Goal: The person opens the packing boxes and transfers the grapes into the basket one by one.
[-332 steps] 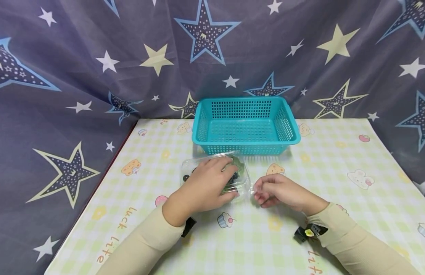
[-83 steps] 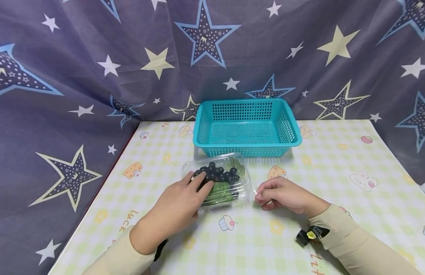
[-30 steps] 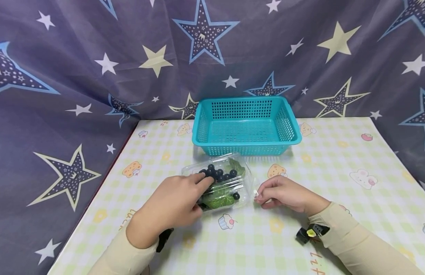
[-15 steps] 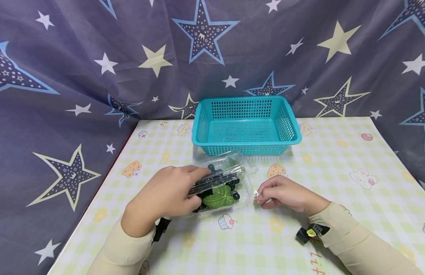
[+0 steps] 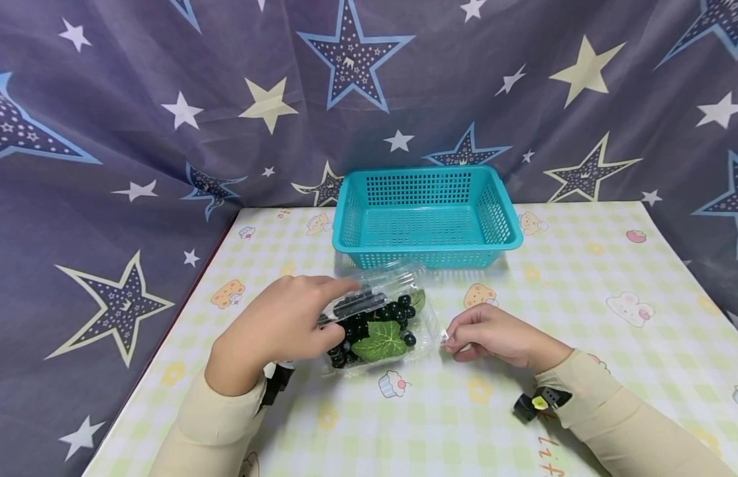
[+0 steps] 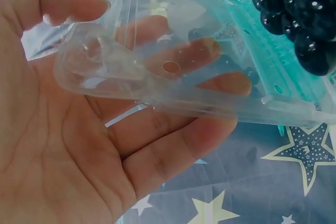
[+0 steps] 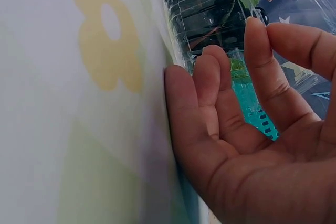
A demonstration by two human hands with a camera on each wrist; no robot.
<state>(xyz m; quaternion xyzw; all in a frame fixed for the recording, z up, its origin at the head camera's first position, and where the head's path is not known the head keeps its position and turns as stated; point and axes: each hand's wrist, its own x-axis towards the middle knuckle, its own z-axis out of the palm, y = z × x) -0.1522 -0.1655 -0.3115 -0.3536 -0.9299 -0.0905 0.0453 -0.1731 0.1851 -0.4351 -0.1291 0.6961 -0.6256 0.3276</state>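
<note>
A clear plastic clamshell box [image 5: 427, 328] lies on the table, holding dark grapes [image 5: 399, 308] and green leaves [image 5: 377, 341]. Its transparent lid [image 5: 395, 279] is raised and tilted away from the near side. My left hand [image 5: 276, 324] holds the lid at its left end. In the left wrist view, the fingers pass behind the clear lid [image 6: 178, 90] and the thumb lies on the near side. At the box's right edge, my right hand [image 5: 491, 333] pinches the rim between thumb and forefinger; its other fingers curl, as the right wrist view shows.
Directly behind the box stands a teal perforated basket [image 5: 428, 255] with nothing inside. A checked cloth with cartoon prints covers the table [image 5: 583, 311]. Starry dark fabric [image 5: 226, 99] hangs along the back and sides.
The left hand has moved from resting over the closed box to lifting its lid up and back, uncovering the grapes and leaf. The right hand has kept its pinch at the right edge.
</note>
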